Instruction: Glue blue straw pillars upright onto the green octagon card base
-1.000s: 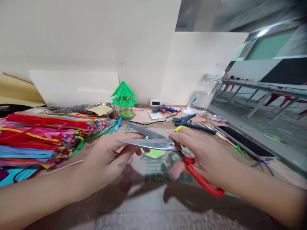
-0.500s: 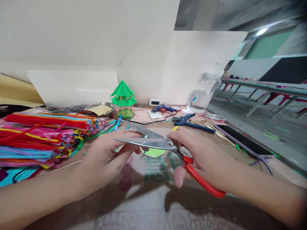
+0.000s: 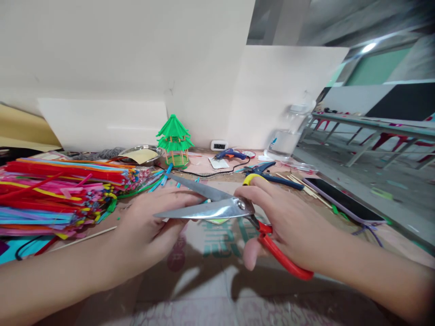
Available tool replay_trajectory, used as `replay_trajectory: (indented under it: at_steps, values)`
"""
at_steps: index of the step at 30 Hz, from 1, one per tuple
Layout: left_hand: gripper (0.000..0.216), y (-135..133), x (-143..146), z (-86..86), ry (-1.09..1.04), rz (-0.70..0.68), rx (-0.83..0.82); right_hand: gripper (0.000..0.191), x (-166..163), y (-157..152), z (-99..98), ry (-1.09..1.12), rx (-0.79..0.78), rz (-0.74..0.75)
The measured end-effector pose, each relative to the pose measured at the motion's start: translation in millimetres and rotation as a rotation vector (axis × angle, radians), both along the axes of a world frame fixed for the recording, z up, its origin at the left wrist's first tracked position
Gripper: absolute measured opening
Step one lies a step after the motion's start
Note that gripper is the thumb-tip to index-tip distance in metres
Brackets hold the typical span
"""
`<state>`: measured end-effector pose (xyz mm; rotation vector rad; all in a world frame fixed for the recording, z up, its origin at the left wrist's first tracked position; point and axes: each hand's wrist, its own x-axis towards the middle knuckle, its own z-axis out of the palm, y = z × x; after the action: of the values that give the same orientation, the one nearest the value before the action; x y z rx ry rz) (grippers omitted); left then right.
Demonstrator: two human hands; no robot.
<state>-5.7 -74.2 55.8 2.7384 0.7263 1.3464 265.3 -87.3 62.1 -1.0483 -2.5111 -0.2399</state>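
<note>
Tapered metal scissors [image 3: 241, 204], curved red handle [image 3: 280, 257]; tiered green pagoda [image 3: 174, 143]

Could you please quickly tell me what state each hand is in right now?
Left hand: curled, partly hidden behind the scissors; whether it holds anything cannot be told.
Right hand: closed, holding the scissors, their blades apart.

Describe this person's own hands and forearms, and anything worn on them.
The left hand and right hand are bare, without gloves. No sleeve, watch or bracelet shows on the left forearm or right forearm. No rings are visible, though some fingers are partly hidden.
</note>
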Motion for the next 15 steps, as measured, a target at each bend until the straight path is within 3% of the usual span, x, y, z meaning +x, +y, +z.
replay_trajectory:
  at_steps: [9, 15]
  values:
    - [0.026, -3.1, 1.1, -5.3, -0.018, 0.011, -0.112, 0.045, -0.3, 1.7, 0.3, -0.009, 0.048, 0.005]
    - [0.023, -2.3, 5.4, -5.1, -0.107, -0.010, -0.377, 0.024, 4.0, 9.3, 2.1, 0.137, -0.133, -0.054]
